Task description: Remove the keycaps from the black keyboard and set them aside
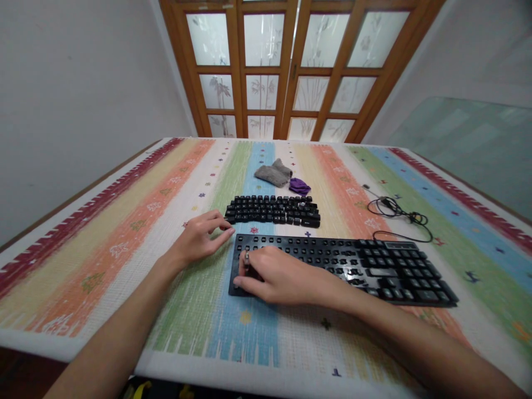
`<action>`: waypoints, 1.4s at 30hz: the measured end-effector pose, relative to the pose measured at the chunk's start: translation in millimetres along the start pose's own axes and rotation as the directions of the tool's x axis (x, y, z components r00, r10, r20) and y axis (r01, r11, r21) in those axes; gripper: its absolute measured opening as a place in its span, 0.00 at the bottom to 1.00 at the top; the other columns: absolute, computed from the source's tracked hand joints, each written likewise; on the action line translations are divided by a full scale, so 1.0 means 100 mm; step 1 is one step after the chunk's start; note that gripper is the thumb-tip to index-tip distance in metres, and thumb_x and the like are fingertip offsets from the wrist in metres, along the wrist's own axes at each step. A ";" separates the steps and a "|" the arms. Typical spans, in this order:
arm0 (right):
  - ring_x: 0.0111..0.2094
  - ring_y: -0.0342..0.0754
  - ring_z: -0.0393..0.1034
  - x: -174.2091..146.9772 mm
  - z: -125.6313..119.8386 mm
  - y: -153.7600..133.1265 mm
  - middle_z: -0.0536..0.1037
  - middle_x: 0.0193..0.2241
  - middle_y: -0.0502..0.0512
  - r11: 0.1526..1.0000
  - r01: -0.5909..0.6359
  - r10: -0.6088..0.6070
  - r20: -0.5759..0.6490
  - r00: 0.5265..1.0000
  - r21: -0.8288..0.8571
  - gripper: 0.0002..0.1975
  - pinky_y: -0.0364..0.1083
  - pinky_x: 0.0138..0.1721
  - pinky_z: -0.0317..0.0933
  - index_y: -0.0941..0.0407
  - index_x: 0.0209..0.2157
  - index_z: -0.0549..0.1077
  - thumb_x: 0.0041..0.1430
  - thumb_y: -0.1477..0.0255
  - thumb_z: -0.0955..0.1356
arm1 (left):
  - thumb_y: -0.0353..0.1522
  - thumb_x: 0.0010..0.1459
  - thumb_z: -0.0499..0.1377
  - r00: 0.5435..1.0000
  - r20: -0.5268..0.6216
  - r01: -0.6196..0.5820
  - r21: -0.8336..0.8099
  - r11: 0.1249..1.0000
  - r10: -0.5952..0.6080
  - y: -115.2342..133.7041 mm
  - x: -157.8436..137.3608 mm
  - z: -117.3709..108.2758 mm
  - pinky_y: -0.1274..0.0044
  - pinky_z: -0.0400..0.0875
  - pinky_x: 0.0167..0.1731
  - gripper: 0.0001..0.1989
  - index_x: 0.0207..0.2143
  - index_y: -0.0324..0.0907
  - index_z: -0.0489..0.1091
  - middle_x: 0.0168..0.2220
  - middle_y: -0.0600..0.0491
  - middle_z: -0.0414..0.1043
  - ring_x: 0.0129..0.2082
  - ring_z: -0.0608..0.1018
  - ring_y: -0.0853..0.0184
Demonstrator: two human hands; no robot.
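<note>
A black keyboard (328,252) lies on the table, with most keycaps off its left and middle part and the right-hand keys in place. My right hand (276,277) is over its left end, fingers curled down and thumb low by the corner. A small dark, metallic-looking band (246,259) shows at a finger; what the fingertips grip is hidden. Behind the keyboard, loose black keycaps (270,210) are laid out in rows. Beside the left end of these rows rests my left hand (205,235), its thumb and forefinger slightly apart, with nothing visible between them.
A grey cloth (274,173) and a bunched purple cloth (300,187) lie beyond the keycaps. The keyboard's coiled black cable (399,210) spreads at the right. A striped tablecloth (158,208) covers the table. Wooden doors with glass panes (264,91) stand beyond it.
</note>
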State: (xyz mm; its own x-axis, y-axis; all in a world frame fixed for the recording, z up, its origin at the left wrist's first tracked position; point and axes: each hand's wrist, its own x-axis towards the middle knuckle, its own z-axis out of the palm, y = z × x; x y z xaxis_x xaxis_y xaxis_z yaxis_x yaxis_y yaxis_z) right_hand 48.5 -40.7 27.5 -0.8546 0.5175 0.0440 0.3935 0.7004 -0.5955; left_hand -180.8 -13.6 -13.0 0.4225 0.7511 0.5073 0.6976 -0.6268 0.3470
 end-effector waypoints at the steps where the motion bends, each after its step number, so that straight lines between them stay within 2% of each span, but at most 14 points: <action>1: 0.26 0.44 0.65 0.03 -0.02 0.03 0.74 0.25 0.52 0.996 -0.052 0.052 0.005 0.999 0.067 0.10 0.43 0.28 0.54 0.60 0.32 0.72 0.64 0.67 0.67 | 0.34 0.62 0.58 1.000 0.010 -0.007 -0.012 1.000 0.007 0.03 0.00 0.00 0.78 0.65 0.27 0.10 0.31 0.39 0.75 0.27 0.54 0.71 0.23 0.68 0.72; 4: 0.24 0.42 0.62 0.08 -0.04 0.08 0.69 0.21 0.47 0.959 -0.159 0.149 0.057 0.987 0.237 0.11 0.42 0.25 0.52 0.59 0.30 0.72 0.61 0.65 0.69 | 0.35 0.61 0.59 0.999 0.047 0.009 -0.079 0.997 -0.005 0.11 0.01 0.01 0.80 0.61 0.23 0.11 0.29 0.39 0.75 0.21 0.56 0.68 0.20 0.66 0.74; 7: 0.23 0.41 0.62 0.11 -0.02 0.14 0.68 0.20 0.46 0.923 -0.178 0.174 0.042 0.984 0.341 0.08 0.41 0.25 0.53 0.58 0.28 0.69 0.61 0.71 0.68 | 0.35 0.60 0.59 0.994 0.108 0.055 -0.192 0.980 -0.035 0.17 0.02 0.03 0.81 0.59 0.21 0.12 0.28 0.38 0.76 0.20 0.56 0.68 0.18 0.66 0.74; 10: 0.23 0.40 0.63 0.13 0.00 0.22 0.68 0.19 0.45 0.894 -0.172 0.170 0.041 0.985 0.414 0.10 0.41 0.26 0.55 0.58 0.26 0.67 0.62 0.74 0.64 | 0.35 0.59 0.59 0.973 0.225 0.111 -0.311 0.944 -0.040 0.22 0.03 0.01 0.82 0.59 0.20 0.12 0.27 0.38 0.76 0.20 0.55 0.68 0.18 0.66 0.74; 13: 0.20 0.40 0.61 0.14 -0.05 0.28 0.68 0.18 0.45 0.858 -0.198 0.177 0.090 0.980 0.473 0.11 0.41 0.24 0.52 0.58 0.26 0.68 0.63 0.71 0.65 | 0.36 0.58 0.59 0.927 0.375 0.182 -0.420 0.889 -0.013 0.25 0.04 -0.02 0.82 0.59 0.20 0.11 0.29 0.37 0.76 0.20 0.55 0.67 0.19 0.66 0.74; 16: 0.21 0.39 0.61 0.12 -0.15 0.26 0.69 0.20 0.45 0.843 -0.157 0.174 0.015 0.985 0.514 0.09 0.40 0.24 0.53 0.59 0.30 0.71 0.64 0.70 0.66 | 0.37 0.57 0.61 0.881 0.473 0.250 -0.493 0.833 0.015 0.27 0.04 -0.04 0.83 0.58 0.19 0.11 0.32 0.36 0.76 0.21 0.56 0.67 0.19 0.66 0.74; 18: 0.22 0.39 0.62 0.10 -0.21 0.22 0.69 0.20 0.45 0.854 -0.114 0.164 -0.055 0.985 0.508 0.09 0.40 0.26 0.54 0.59 0.30 0.72 0.64 0.71 0.66 | 0.38 0.55 0.64 0.868 0.497 0.290 -0.514 0.807 0.004 0.28 0.03 -0.04 0.83 0.58 0.19 0.12 0.32 0.36 0.75 0.20 0.57 0.67 0.18 0.66 0.75; 22: 0.25 0.41 0.63 0.07 -0.25 0.14 0.70 0.22 0.46 0.904 -0.083 0.153 -0.137 0.979 0.420 0.09 0.41 0.28 0.54 0.59 0.32 0.73 0.64 0.70 0.66 | 0.39 0.51 0.68 0.871 0.491 0.312 -0.527 0.790 -0.016 0.30 0.04 -0.02 0.83 0.58 0.19 0.14 0.27 0.37 0.73 0.18 0.59 0.64 0.18 0.64 0.75; 28: 0.26 0.41 0.64 0.05 -0.26 0.11 0.72 0.23 0.47 0.945 -0.077 0.131 -0.152 0.980 0.317 0.06 0.41 0.29 0.54 0.60 0.33 0.73 0.63 0.73 0.66 | 0.41 0.51 0.69 0.901 0.434 0.255 -0.508 0.823 -0.012 0.27 0.04 0.02 0.82 0.58 0.20 0.17 0.22 0.38 0.71 0.18 0.59 0.63 0.19 0.64 0.75; 33: 0.24 0.40 0.63 0.04 -0.28 0.13 0.70 0.22 0.46 0.958 -0.084 0.131 -0.159 0.979 0.274 0.07 0.41 0.29 0.53 0.60 0.34 0.74 0.63 0.72 0.67 | 0.39 0.53 0.68 0.931 0.361 0.242 -0.477 0.845 -0.063 0.26 0.04 0.02 0.82 0.60 0.20 0.14 0.24 0.38 0.73 0.19 0.58 0.66 0.19 0.66 0.74; 36: 0.24 0.41 0.64 0.04 -0.28 0.13 0.71 0.23 0.47 0.961 -0.097 0.141 -0.161 0.977 0.258 0.07 0.41 0.29 0.54 0.60 0.34 0.74 0.64 0.72 0.67 | 0.38 0.56 0.66 0.933 0.357 0.213 -0.467 0.858 -0.038 0.27 0.05 0.01 0.82 0.59 0.20 0.13 0.24 0.38 0.74 0.19 0.57 0.67 0.19 0.66 0.75; 42: 0.26 0.42 0.65 0.04 -0.30 0.13 0.73 0.24 0.49 0.966 -0.081 0.125 -0.167 0.978 0.247 0.09 0.42 0.30 0.54 0.61 0.34 0.74 0.65 0.70 0.66 | 0.36 0.55 0.67 0.939 0.343 0.172 -0.492 0.853 0.009 0.28 0.06 0.00 0.82 0.61 0.19 0.10 0.30 0.37 0.77 0.20 0.56 0.69 0.19 0.68 0.75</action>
State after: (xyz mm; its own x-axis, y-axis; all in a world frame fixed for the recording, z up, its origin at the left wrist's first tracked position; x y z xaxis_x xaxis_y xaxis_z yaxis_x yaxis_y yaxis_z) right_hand 60.2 -15.1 44.4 -0.7302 0.6755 0.1023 0.3655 0.5127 -0.7769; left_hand -158.5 -26.8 -0.6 0.6018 0.7708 0.2091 0.3827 -0.5081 0.7716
